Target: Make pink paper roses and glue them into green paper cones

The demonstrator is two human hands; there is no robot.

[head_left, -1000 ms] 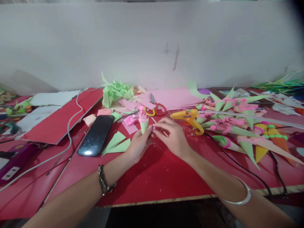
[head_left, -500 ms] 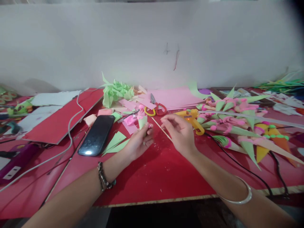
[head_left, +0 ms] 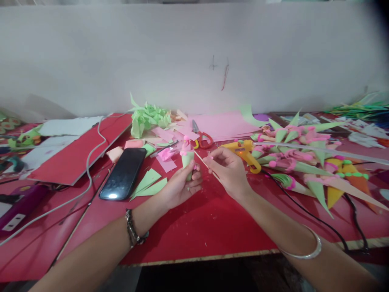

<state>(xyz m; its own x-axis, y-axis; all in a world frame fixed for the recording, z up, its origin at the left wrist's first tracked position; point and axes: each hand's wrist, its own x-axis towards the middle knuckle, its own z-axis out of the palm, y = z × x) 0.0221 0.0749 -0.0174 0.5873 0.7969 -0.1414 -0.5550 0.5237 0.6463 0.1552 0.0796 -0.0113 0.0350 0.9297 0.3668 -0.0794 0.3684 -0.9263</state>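
Observation:
My left hand (head_left: 185,182) is closed around the lower part of a small pale-green paper cone (head_left: 187,159) with a pink ruffled top and a pink ball at its tip. The cone stands upright in the fingers. To its right, my right hand (head_left: 226,170) is held in a pinch, thumb and forefinger together; a small pink spot shows at the fingertips, but I cannot tell what it is. A thin wooden stick (head_left: 199,156) runs slantwise just beneath those fingers, partly hidden by them. Behind the hands lie red-and-yellow-handled scissors (head_left: 206,140), partly covered by the cone.
A yellow glue gun (head_left: 243,152) lies right of my right hand, beside a pile of paper cones (head_left: 304,154). On the left are a black phone (head_left: 123,172), green paper pieces (head_left: 148,182), a red board (head_left: 82,150) and a white cable (head_left: 89,162). Pink sheets (head_left: 221,123) lie behind.
My left hand has moved slightly right with the cone, which now covers part of the scissors' yellow handle. My right hand has lowered a little, and its fingers now overlap the stick.

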